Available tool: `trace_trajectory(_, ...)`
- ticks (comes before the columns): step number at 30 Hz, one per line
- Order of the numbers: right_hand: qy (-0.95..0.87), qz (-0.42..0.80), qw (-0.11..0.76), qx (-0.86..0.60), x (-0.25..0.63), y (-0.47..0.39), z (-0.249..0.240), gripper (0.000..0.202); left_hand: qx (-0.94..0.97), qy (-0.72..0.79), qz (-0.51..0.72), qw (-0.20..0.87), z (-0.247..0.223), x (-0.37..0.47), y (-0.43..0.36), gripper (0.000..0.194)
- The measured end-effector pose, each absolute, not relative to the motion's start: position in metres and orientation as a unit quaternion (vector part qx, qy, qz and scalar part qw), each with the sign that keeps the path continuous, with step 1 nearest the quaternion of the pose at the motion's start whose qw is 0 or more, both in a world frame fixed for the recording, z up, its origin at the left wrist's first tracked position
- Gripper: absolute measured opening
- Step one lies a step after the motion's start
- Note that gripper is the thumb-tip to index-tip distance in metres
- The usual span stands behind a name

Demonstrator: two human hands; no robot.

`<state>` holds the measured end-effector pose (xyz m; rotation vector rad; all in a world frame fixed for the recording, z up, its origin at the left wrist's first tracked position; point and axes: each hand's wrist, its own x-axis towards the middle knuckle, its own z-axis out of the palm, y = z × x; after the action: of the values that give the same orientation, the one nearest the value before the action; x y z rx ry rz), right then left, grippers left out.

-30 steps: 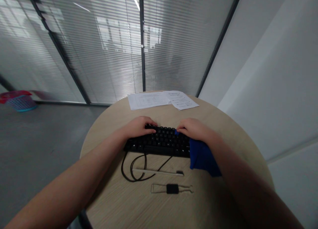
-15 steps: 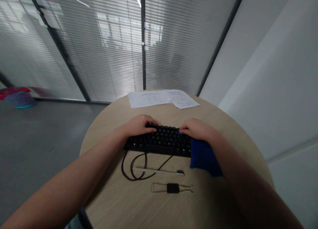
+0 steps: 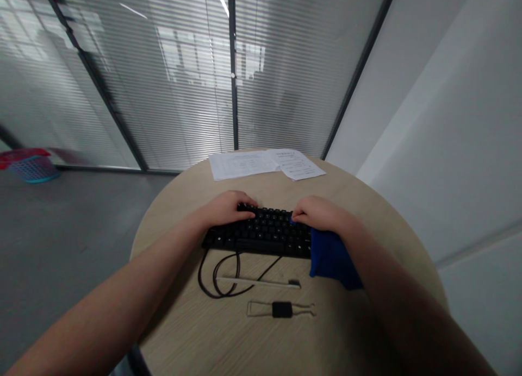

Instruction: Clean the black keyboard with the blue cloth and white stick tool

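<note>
A black keyboard [image 3: 261, 244] lies on the round wooden table. My left hand [image 3: 230, 207] grips its left part, thumb over the keys and fingers reaching to the far edge. My right hand [image 3: 320, 212] is closed on a blue cloth [image 3: 332, 259], a bit of which shows at the fingertips against the keys. The rest of the cloth drapes beside the keyboard's right end, partly under my wrist. Nearer to me, a coiled black cable [image 3: 204, 283] lies with a thin pale stick with a dark tip, seemingly a small brush [image 3: 265, 283], across it.
A black binder clip [image 3: 281, 309] with wire handles extended lies near the front of the table [image 3: 228, 338]. Printed papers [image 3: 244, 165] rest at the far edge. A red and blue basket [image 3: 35, 168] stands on the floor at left. Blinds-covered glass and a white wall border the table.
The whole view has shifted very slightly. Both hands keep practically the same places on the keyboard and the cloth.
</note>
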<state>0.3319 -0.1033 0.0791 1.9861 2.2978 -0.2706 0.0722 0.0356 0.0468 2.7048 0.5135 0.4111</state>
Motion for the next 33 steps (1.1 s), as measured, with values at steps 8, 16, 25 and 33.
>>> trace_trajectory(8, 0.738, -0.101, 0.045, 0.666, 0.329, -0.101, 0.079, 0.029, 0.953, 0.188, 0.146, 0.186, 0.047, 0.073, 0.035, 0.035)
trace_trajectory(16, 0.718, -0.159, -0.031, 0.677, 0.357, -0.113, 0.102, 0.029, 0.954, 0.178, 0.151, 0.191, 0.043, 0.072, 0.039, 0.034)
trace_trajectory(25, 0.712, -0.167, 0.026, 0.681, 0.351, -0.106, 0.088, 0.023, 0.951, 0.18, 0.152, 0.198, 0.046, 0.072, 0.036, 0.032)
trace_trajectory(33, 0.698, -0.109, 0.057, 0.706, 0.342, -0.105, 0.086, 0.022, 0.951, 0.182, 0.152, 0.199, 0.044, 0.072, 0.038, 0.033)
